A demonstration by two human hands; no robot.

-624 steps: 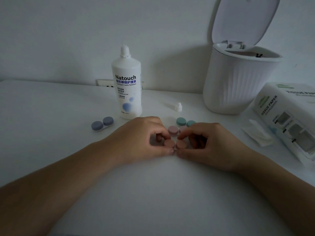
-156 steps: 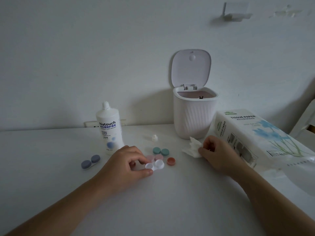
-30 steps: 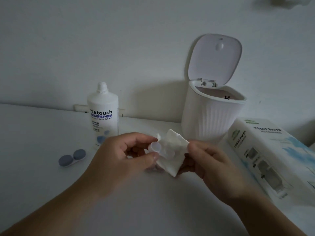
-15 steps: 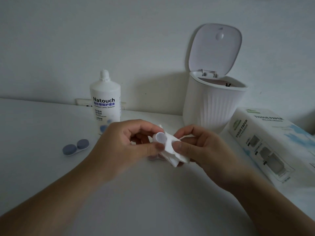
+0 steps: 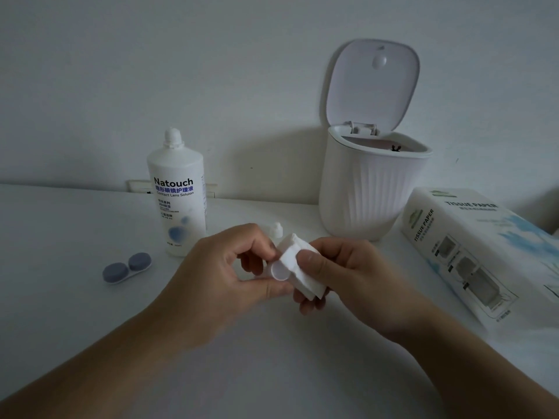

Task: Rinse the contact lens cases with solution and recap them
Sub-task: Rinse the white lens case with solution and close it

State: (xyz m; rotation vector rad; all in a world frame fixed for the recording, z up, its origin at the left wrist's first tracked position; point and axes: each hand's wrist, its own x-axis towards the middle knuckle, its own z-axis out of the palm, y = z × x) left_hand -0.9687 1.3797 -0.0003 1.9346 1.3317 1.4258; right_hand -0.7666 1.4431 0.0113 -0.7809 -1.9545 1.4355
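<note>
since half a second ago your right hand (image 5: pixel 348 273) has pushed the tissue (image 5: pixel 302 267) over one well of the case (image 5: pixel 279 272), which your left hand (image 5: pixel 230 267) pinches above the table (image 5: pixel 75 297). drying underway; recapping likely left. blue case (image 5: pixel 126 267) capped, apart. bottle (image 5: pixel 177 195), bin (image 5: pixel 369 189) behind; nothing blocks.
</note>
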